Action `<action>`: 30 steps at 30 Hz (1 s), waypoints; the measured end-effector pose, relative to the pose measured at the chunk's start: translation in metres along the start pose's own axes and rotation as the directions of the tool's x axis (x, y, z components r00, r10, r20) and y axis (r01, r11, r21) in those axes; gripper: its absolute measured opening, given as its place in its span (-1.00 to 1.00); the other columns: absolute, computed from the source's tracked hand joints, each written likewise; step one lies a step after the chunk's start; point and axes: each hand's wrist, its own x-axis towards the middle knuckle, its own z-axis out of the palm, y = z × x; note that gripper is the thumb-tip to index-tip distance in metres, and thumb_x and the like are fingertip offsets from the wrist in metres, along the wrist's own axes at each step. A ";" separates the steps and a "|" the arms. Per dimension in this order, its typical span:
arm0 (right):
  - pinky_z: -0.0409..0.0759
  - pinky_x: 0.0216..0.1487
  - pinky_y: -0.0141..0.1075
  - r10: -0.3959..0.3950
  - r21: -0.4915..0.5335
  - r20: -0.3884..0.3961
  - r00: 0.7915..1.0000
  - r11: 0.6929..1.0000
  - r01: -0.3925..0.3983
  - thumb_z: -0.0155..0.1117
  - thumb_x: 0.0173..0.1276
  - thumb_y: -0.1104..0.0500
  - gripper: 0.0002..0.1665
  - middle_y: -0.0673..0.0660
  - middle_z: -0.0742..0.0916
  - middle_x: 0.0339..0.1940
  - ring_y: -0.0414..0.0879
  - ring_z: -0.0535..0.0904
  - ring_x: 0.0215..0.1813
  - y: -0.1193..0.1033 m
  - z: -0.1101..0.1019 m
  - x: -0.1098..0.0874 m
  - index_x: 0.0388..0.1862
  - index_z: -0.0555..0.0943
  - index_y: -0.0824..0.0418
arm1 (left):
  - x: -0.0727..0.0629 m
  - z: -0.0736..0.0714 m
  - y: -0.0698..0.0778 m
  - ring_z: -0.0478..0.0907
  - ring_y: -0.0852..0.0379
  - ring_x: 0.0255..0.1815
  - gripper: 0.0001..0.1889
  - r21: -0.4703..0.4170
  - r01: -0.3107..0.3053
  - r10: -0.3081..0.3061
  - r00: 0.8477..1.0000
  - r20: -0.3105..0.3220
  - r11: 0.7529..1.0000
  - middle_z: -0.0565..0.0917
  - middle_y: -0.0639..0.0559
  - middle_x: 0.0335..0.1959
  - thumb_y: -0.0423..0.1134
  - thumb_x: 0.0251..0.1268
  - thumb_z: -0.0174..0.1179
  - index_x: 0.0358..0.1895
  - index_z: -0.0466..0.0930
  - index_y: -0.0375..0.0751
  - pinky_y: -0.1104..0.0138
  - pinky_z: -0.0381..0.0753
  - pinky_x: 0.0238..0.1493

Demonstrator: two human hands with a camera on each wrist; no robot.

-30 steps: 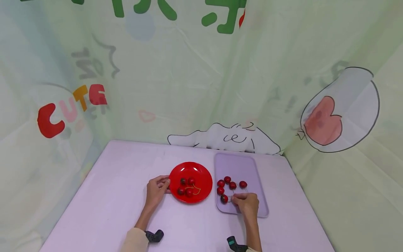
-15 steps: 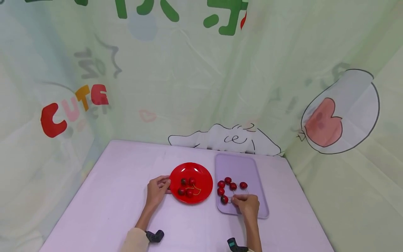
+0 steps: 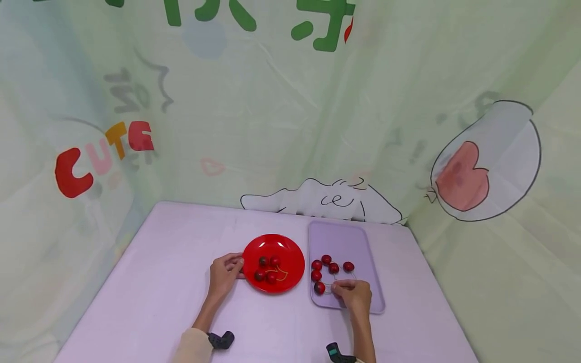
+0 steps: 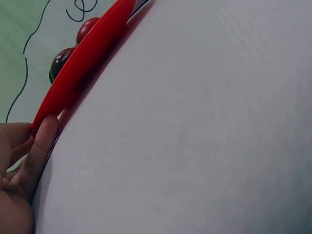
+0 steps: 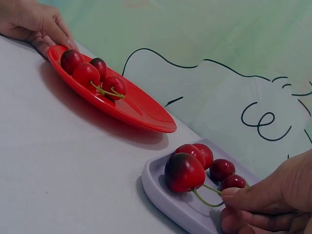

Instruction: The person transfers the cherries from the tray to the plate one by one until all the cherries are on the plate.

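At the rim of a red plate (image 3: pixel 290 252), my left hand (image 3: pixel 223 276) grips the left edge, thumb above and a finger beneath. Several cherries (image 5: pixel 86 74) with green stems rest on that plate. Over the near part of a lilac tray (image 3: pixel 340 237), my right hand (image 3: pixel 357 296) pinches a thin green cherry stem (image 5: pixel 207 202) between thumb and finger. A large cherry with a dark patch (image 5: pixel 185 173) hangs at or rests by that stem's end, near the tray's left wall. More cherries (image 3: pixel 333 268) lie behind it in the tray. My right fingers hide part of the stems.
Plate and tray stand side by side on a pale table (image 3: pixel 181 252), a narrow gap between them. A printed cloth curtain (image 3: pixel 254 126) rises behind the table and at both sides.
The dark-patched cherry has shifted slightly left in the tray as my right hand holds the stem. My left hand and the plate have stayed put.
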 end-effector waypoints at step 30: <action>0.73 -0.43 -0.44 -0.005 0.177 0.071 0.997 0.984 -0.008 0.47 0.51 0.25 -0.73 0.19 0.88 -0.41 -0.12 0.81 -0.47 0.007 0.005 0.000 -0.06 0.80 0.51 | 0.002 -0.001 0.002 0.88 -0.03 -0.30 -0.71 0.021 0.013 -0.013 1.000 0.009 1.000 0.84 -0.35 0.01 -0.40 0.56 0.32 0.24 0.74 -0.38 0.52 0.80 -0.29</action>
